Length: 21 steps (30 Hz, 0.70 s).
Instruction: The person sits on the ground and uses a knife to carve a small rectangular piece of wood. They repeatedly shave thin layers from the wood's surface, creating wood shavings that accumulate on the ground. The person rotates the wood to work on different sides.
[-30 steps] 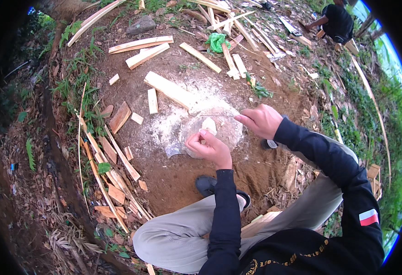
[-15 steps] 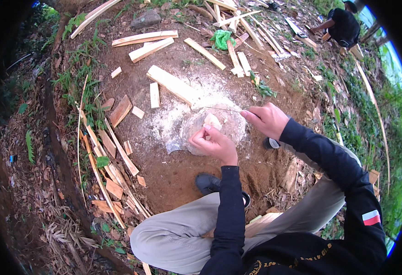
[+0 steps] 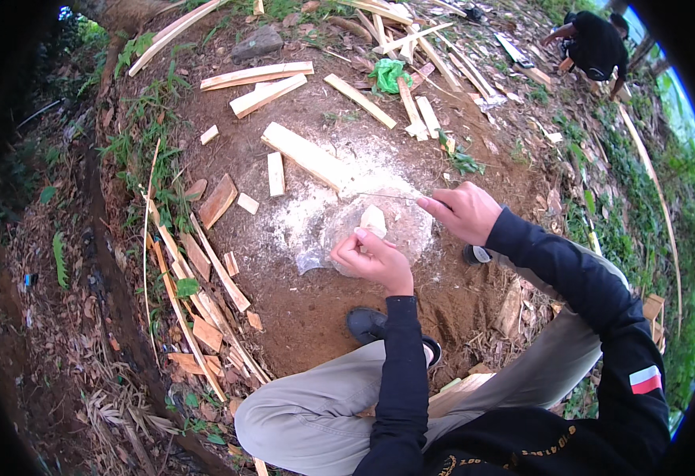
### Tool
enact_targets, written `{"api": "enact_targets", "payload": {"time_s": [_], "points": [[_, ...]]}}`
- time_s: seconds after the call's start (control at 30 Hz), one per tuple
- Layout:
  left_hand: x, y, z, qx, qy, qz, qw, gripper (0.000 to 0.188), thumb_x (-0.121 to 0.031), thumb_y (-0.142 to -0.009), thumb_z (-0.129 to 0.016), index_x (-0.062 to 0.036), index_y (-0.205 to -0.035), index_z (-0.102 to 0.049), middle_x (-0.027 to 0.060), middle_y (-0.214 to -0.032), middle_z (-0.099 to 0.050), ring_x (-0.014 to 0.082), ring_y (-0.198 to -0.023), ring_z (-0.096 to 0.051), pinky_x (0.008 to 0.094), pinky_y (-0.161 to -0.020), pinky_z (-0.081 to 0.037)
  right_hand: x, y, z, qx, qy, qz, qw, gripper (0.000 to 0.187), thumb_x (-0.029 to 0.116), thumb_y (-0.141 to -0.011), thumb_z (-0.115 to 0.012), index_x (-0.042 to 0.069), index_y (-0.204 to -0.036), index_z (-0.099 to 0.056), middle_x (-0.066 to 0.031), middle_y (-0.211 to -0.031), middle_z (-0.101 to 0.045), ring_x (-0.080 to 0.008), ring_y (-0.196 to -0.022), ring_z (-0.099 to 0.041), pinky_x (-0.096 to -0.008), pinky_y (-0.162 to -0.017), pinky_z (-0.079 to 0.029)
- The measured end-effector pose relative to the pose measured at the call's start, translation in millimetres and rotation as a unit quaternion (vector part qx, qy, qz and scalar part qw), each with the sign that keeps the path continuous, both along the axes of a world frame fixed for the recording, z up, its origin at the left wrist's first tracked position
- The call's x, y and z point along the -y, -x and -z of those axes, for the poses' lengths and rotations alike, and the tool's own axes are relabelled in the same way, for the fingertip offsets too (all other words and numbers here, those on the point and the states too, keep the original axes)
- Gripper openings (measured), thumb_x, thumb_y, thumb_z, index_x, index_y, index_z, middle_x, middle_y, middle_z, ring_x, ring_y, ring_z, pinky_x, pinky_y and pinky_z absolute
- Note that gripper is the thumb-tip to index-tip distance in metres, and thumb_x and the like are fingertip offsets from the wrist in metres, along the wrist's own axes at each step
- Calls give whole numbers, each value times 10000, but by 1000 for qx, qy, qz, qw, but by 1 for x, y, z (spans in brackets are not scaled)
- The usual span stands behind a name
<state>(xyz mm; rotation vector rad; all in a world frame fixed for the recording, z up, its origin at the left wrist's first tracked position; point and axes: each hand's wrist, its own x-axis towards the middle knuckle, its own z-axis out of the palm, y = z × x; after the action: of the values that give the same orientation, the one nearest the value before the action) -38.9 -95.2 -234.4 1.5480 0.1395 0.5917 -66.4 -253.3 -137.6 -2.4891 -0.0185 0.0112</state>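
Between the fingers and thumb of my left hand is a small pale carved wood piece, its upper end sticking out. My right hand is closed around a thin, straight tool, perhaps a narrow blade or rod; the handle is hidden in the fist. Its slim end points left, above and apart from the wood piece. Below both hands lies a round, flat-topped stone or stump, dusted with pale shavings. A thick pale plank rests on the ground just beyond it.
A clear plastic bag lies left of the round block. Wood offcuts and long strips litter the left side. Farther off are more boards and a green plastic bag. Another person bends over at the far right.
The wood piece now stands more upright in my left hand. The tool stays in my right hand. The person at the far right has risen from a crouch. The whole view has shifted slightly.
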Motion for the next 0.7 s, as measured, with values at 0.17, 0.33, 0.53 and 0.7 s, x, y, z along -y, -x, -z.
{"api": "enact_targets", "payload": {"time_s": [0.17,0.33,0.53,0.7], "points": [[-2,-3,9,29,-27,-4,999,196,-146,-1014,-481,19,-919,-431,91,-1007,-385,103,-658,-460,212,-391,-415,-1,-1,0,-12,-9,-12,1000,506,398,-1014,-483,4,-717,-595,-197,-526,-523,-392,-530,-574,-479,-551,-464],[-3,-3,21,61,-40,-10,997,176,-137,-1011,-479,11,-932,-429,88,-1011,-399,88,-599,-466,191,-365,-409,-10,0,4,-41,-58,-58,996,496,395,-1015,-479,4,-743,-617,-206,-543,-531,-384,-540,-584,-476,-554,-470],[-3,2,19,56,-100,-41,993,161,-128,-1006,-487,16,-936,-461,90,-1013,-428,136,-821,-500,252,-566,-477,-13,-1,25,-31,-5,-88,996,467,380,-1010,-487,14,-761,-638,-212,-550,-535,-393,-542,-586,-486,-545,-475],[-2,2,5,42,-25,-39,998,104,-79,-974,-530,20,-944,-516,151,-1033,-498,257,-936,-533,389,-763,-468,-17,-7,26,-53,-41,-77,995,502,385,-1006,-502,-2,-713,-630,-224,-555,-541,-398,-534,-585,-482,-544,-478]]}}
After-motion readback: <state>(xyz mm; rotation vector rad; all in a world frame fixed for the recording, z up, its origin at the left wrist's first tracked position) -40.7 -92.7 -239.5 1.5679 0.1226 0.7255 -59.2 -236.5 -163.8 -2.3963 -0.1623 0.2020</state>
